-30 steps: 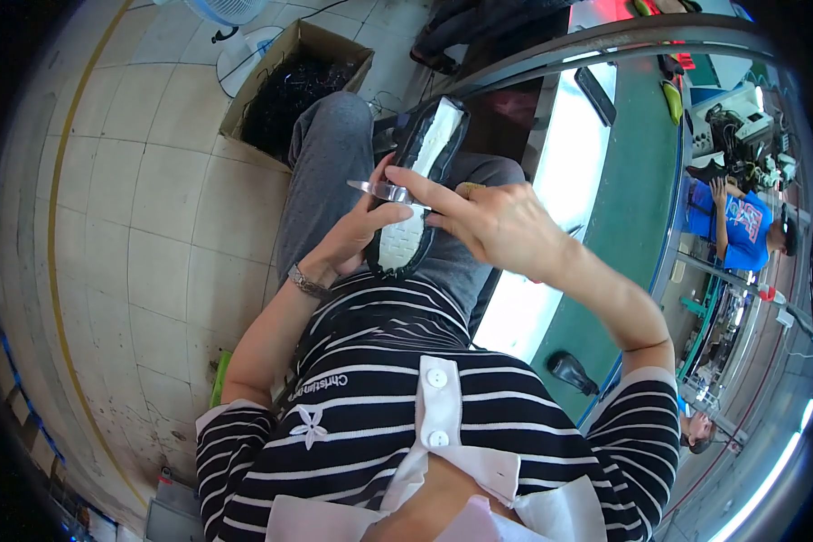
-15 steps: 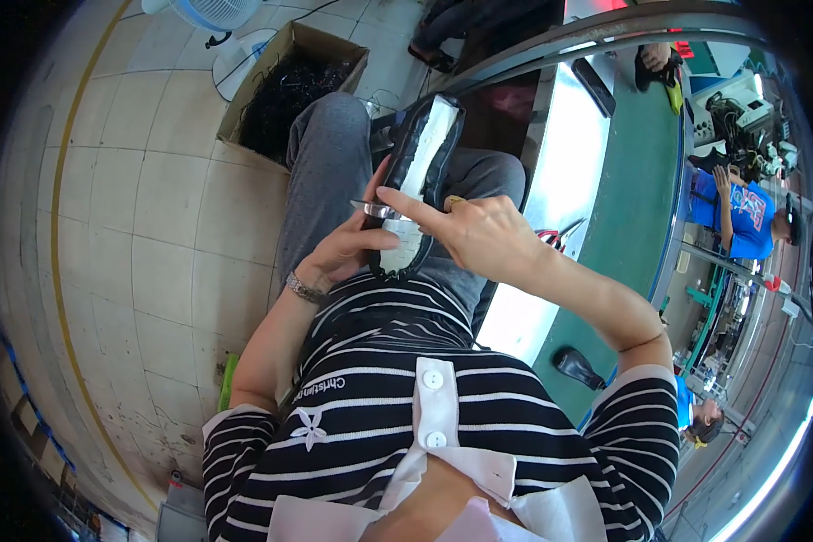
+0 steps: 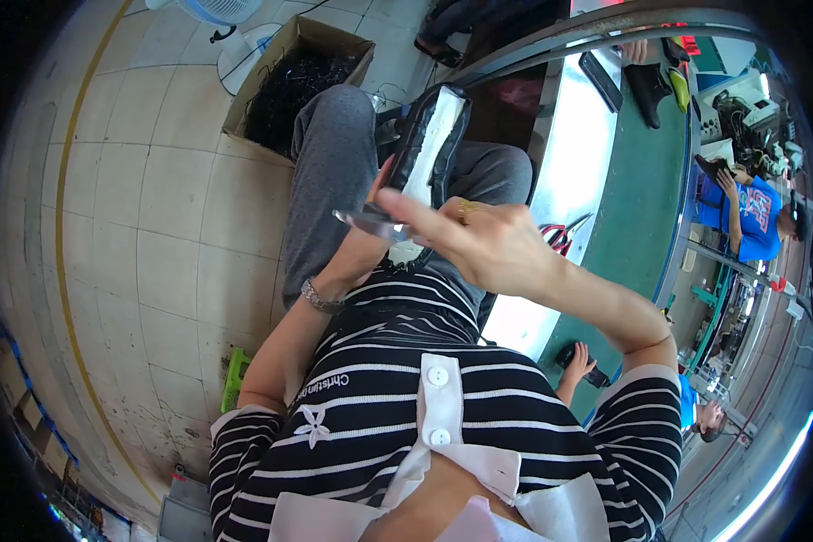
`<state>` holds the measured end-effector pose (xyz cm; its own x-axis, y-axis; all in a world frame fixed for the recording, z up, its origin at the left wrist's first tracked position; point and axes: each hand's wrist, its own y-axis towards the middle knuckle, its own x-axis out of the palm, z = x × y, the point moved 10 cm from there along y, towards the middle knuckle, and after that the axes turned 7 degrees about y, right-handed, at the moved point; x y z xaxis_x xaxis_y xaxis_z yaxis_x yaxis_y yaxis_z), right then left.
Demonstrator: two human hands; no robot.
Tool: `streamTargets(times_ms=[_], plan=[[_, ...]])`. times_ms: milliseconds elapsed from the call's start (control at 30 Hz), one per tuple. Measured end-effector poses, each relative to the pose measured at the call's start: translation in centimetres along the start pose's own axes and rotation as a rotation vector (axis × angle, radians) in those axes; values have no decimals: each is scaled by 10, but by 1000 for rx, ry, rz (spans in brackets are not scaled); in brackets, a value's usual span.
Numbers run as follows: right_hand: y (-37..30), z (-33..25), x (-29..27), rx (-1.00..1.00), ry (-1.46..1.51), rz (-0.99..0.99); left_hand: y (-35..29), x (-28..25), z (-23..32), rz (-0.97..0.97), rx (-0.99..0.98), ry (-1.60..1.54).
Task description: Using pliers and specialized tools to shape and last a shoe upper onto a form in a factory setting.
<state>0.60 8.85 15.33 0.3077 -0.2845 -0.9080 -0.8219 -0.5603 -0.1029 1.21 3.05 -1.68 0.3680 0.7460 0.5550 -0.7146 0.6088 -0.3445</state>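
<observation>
Across my lap lies a black shoe upper (image 3: 415,163) on its form, sole side up, with a white bottom strip between gathered black edges. My left hand (image 3: 363,257) is wrapped round its near part from the left; most of its fingers are hidden behind the right hand and the blade. Over the shoe, my right hand (image 3: 501,248) is closed on a knife, its forefinger stretched along it. The shiny knife blade (image 3: 369,224) points left, over the left hand, slightly blurred; its handle is hidden in my palm. Whether the blade touches the shoe I cannot tell.
Beyond my left knee stands a cardboard box (image 3: 363,68) of black scraps, beside a fan (image 3: 221,9). Red-handled pliers (image 3: 560,237) and a black flat object (image 3: 600,81) lie on the metal ledge. On the green belt (image 3: 637,181) are a black boot (image 3: 647,93) and a co-worker's hand (image 3: 580,361).
The knife blade has swung left, away from the white strip, and my left hand has shifted nearer to me. A co-worker's hand now grips the black shoe at the belt's near end.
</observation>
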Motion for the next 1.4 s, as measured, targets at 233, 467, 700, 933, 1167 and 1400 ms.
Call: streamTargets(times_ms=[233, 467, 700, 933, 1167, 1400], plan=[[-12, -25, 27, -33, -27, -106, -16, -2, -27, -298, -251, 206], [-18, 3, 54, 166, 53, -295, -15, 2, -27, -245, -350, 246], [-13, 33, 54, 275, 46, -324, -12, 15, -13, -283, -319, 162], [-11, 40, 36, 246, -31, -152, -11, 15, -13, -298, -368, 245], [-11, 24, 4, 107, 187, 157, -6, 14, -12, -360, -344, 316], [-2, 31, 11, 223, 78, -91, -9, 14, -14, -348, -394, 306]])
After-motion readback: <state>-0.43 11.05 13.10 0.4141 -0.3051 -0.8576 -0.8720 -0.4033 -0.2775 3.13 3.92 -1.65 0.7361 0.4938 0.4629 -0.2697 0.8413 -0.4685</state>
